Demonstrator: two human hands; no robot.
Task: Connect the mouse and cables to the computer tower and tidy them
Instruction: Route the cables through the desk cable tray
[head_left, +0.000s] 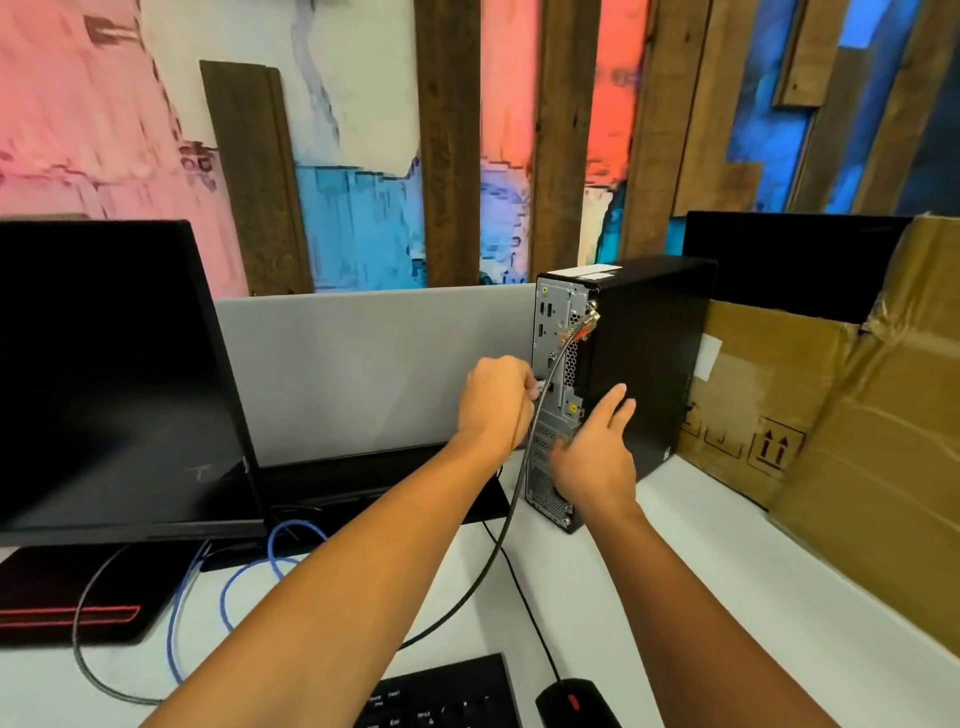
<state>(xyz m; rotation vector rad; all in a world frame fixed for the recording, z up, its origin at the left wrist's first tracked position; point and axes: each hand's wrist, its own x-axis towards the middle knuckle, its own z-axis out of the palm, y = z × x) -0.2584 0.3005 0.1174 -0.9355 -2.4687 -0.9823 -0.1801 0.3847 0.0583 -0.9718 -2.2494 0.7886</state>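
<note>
Keyboard (441, 693) and mouse (574, 701) sit at the near edge of the tabletop (701, 545). From the mouse a thin black cord (519, 577) runs up toward the computer tower (649, 364), which stands at the far right of the tabletop with its back turned this way. One gray cable (498, 540) already reaches up to the top of that back. I think plugging is partway done and tidying is left, because a blue cable (228, 587) lies loose. Curled tight, the left hand (496, 402) pinches a small plug (693, 387) at the ports. With fingers straight, the right hand (597, 447) rests on the tower.
</note>
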